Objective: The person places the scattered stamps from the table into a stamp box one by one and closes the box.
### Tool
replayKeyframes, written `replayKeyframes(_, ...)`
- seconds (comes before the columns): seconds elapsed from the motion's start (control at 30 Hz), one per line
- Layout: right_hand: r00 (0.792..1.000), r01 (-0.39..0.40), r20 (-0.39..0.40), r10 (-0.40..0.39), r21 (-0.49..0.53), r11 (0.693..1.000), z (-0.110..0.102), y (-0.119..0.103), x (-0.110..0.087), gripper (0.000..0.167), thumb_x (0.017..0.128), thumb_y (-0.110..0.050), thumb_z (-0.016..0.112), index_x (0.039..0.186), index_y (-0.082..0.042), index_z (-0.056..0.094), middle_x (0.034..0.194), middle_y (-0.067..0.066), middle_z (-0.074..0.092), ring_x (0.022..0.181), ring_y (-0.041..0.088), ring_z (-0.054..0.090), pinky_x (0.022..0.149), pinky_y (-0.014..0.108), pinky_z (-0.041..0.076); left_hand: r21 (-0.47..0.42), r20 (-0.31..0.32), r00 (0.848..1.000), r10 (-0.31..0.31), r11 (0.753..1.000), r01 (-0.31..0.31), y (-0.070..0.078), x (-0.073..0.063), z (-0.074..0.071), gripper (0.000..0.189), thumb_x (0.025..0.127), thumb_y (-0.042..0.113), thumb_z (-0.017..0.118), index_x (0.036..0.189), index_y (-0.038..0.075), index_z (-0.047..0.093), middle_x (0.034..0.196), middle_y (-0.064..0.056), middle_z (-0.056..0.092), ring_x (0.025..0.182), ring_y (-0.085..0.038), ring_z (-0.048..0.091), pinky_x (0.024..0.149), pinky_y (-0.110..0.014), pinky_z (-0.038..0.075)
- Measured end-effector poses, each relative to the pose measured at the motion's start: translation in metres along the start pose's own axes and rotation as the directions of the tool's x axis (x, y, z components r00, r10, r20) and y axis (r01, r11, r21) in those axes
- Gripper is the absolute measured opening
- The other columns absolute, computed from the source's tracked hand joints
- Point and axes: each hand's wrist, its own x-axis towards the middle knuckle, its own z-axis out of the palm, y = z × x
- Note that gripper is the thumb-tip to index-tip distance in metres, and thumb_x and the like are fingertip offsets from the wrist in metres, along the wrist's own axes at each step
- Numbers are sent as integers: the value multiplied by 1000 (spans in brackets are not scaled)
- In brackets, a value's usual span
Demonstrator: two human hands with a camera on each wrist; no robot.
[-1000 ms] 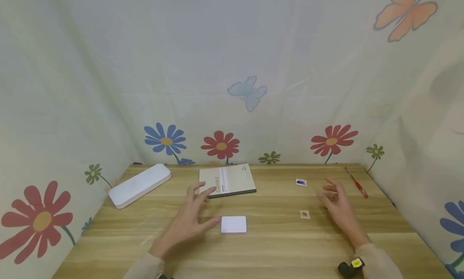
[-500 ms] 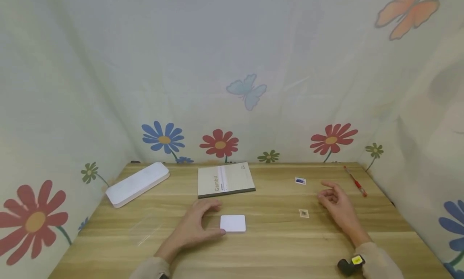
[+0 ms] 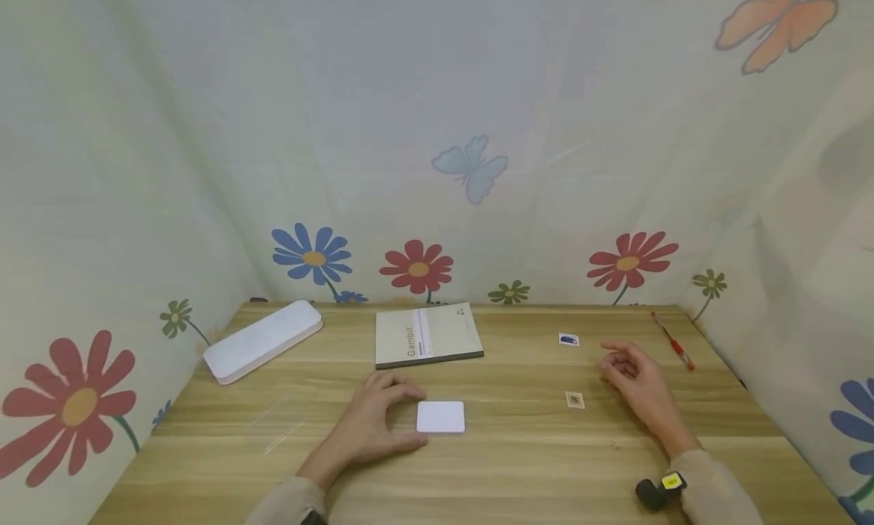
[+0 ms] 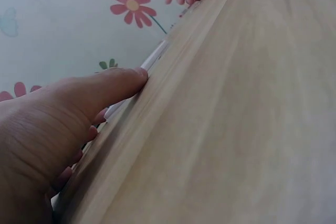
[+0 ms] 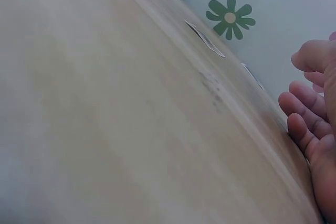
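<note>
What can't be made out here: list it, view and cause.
Details on the blue picture slip and brown picture slip, head view: too small.
Fine print on the notebook, head view: too small.
Part of the white card, left wrist view: behind the left hand.
Whether that hand grips it, same view: thumb covers contact.
Much of the right hand, right wrist view: edge cuts it.

One word reads clearly: "Gambit" (image 3: 410, 341) in large letters, running sideways up the cover of the notebook (image 3: 447, 331) at the centre of the head view. Smaller print on the notebook's pale band (image 3: 422, 334) — like the marks on the yellow label (image 3: 672, 481) at lower right — is too small to read.
</note>
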Motion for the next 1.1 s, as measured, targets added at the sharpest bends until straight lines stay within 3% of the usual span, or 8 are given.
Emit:
replayKeyframes(0.1,1000,-11,-18,11,-10,1000,2,2,2,38,105,1,74,140,11,62,107,24,72,87,7,70,74,15,56,1,2,1000,8,1000,-8,-1,-1,2,53,79,64,96,122,37,79,127,15,65,131,-21,54,114,-62,42)
replayKeyframes(0.3,995,-77,-74,67,-137,988,9,7,17,40,104,-10,79,139,5,67,110,21,76,88,-1,65,78,10,50,-10,7,1000,12,1000,-11,-2,-1,1,49,81,63,95,120,38,79,126,16,64,130,-20,54,113,-62,43)
replayKeyframes(0.5,997,-75,-45,70,-143,987,11,11,34,50,103,-14,82,145,5,62,114,23,74,92,-1,64,81,9,49,-19,4,1000,3,1000,-2,-2,1,2,50,80,63,95,120,38,78,128,16,63,131,-18,52,113,-60,42)
replayKeyframes(0.6,998,-65,-14,63,-172,983,8,13,37,52,103,-14,82,147,5,61,118,24,73,95,7,66,82,10,50,-22,16,1000,0,1000,1,-2,3,4,50,80,64,95,120,38,78,128,16,63,131,-18,52,115,-59,41)
replayKeyframes(0.67,998,-53,14,57,-218,975,6,14,40,56,103,-15,83,149,4,60,121,25,72,100,17,70,85,17,53,-23,22,1000,3,1000,-3,-1,4,5,51,81,64,94,121,38,78,129,15,63,132,-18,51,115,-59,41)
replayKeyframes(0.77,995,-32,83,57,-273,961,6,13,43,64,103,-18,82,156,6,54,128,30,67,109,35,70,95,38,57,-25,12,1000,13,1000,-13,0,5,5,51,81,63,94,121,36,78,129,13,63,131,-19,52,114,-60,41)
replayKeyframes(0.9,980,-21,181,81,-309,951,10,11,47,73,106,-23,78,164,6,44,136,35,55,118,47,64,103,63,52,-30,-4,1000,13,999,-13,0,3,3,51,80,60,96,120,34,79,129,11,64,130,-20,52,114,-59,41)
replayKeyframes(1.1,974,-10,210,89,-352,936,18,11,50,70,109,-25,73,164,6,44,135,35,46,118,48,59,100,64,50,-27,-10,1000,3,1000,-4,-3,0,2,53,79,62,96,121,35,79,130,13,63,131,-19,52,115,-58,42)
